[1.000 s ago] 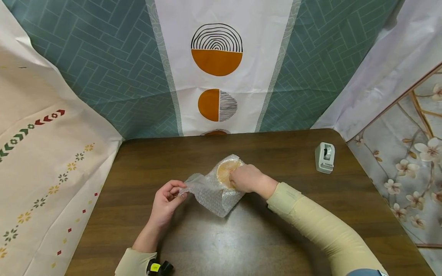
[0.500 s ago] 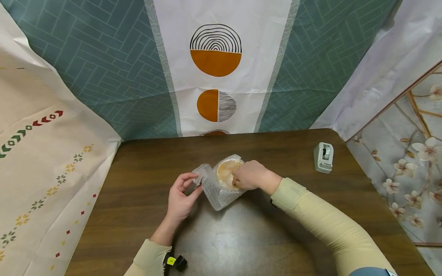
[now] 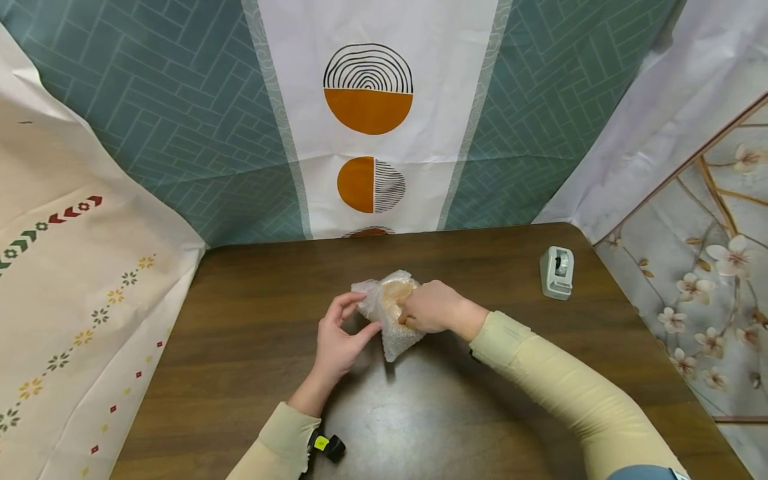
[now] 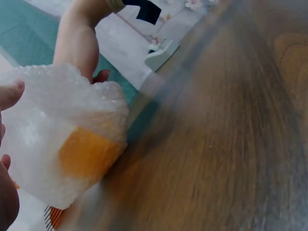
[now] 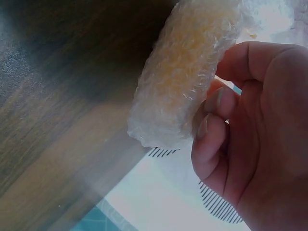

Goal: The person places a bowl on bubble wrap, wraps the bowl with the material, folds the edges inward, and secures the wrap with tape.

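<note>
Bundle: round, orange thing [image 4: 89, 154] showing through cloudy bubble wrap [image 3: 396, 341]; between the two hands, above the middle of the far half of the table [image 3: 258, 300]. Contact with the tabletop: cannot tell.
Left hand [image 3: 341, 339]: gripping a loose flap of the wrap at the bundle's left side; forefinger and thumb set apart along it.
Right hand [image 3: 435, 308]: fingers curled, gripping the bundle at its right side; right wrist view shows fingertips against the wrap.
Wrap: wrinkled, one corner pointing down toward the person; surface partly blurred in the left wrist view.
Tape dispenser [image 3: 557, 273]: pale grey, near the table's right edge, well apart from both hands.
Sleeves [image 3: 276, 440]: pale yellow; small black device [image 3: 329, 445] at the left wrist.
Backdrop: patterned cloth [image 3: 222, 120], teal with a white middle panel bearing orange-and-black circles.
</note>
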A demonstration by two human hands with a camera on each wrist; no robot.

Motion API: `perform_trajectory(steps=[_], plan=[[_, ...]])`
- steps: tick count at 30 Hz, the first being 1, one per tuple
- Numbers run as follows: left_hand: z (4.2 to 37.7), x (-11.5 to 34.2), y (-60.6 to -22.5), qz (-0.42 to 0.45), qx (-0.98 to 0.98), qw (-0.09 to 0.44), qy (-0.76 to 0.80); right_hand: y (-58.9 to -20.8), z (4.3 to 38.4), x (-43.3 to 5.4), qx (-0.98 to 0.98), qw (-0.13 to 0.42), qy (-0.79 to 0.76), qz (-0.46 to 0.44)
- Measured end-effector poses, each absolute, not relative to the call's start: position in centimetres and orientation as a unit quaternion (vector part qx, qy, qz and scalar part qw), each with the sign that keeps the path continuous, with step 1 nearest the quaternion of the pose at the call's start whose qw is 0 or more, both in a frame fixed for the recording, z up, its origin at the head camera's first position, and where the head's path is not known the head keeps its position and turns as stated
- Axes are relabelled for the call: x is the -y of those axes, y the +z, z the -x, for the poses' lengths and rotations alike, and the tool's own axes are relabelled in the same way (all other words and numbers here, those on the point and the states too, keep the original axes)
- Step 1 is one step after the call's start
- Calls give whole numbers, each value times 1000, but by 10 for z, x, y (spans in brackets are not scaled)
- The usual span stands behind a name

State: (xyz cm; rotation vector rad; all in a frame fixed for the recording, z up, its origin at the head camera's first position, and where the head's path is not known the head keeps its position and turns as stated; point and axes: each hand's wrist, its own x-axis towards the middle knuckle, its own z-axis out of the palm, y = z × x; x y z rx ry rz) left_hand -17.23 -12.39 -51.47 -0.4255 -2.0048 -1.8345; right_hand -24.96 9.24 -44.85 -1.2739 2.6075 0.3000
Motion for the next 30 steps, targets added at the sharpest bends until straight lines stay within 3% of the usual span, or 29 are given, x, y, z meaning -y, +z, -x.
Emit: perform_trajectory(steps=[12, 30], plan=[[184, 111, -523, 145, 728, 179, -646, -452, 246, -104, -886, 127, 58, 443], [194, 99, -528, 112, 803, 153, -565, -462, 245, -122, -867, 79, -88, 485]])
